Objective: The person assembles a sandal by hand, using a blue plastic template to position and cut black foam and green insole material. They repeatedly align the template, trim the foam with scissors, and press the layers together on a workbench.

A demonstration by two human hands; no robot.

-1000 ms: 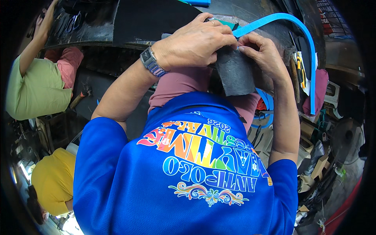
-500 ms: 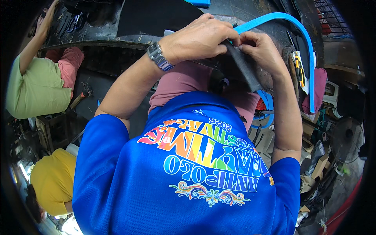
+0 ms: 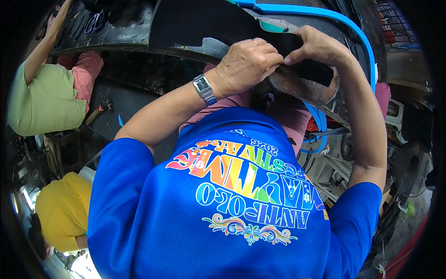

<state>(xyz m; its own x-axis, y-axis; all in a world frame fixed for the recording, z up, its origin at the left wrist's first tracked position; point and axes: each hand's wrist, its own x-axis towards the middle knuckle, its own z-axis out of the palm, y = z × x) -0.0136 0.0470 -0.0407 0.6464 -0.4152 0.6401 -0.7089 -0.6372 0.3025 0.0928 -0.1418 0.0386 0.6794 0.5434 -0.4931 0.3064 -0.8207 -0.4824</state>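
Noting the dark sheet piece [image 3: 289, 43] no longer hangs over your lap; it's at the bench [image 3: 125, 35] edge between both hands. Left hand [image 3: 251, 60]: fingers closed, pinching its margin. Right hand [image 3: 320, 46]: arched, grip unclear. Apparently repositioning.

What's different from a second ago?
The right hand moved up and right and spread wider; the left hand moved right and slightly down. The blue strip, at the hands before, now lies beyond them. The grey flap no longer hangs. The green shirt stayed.
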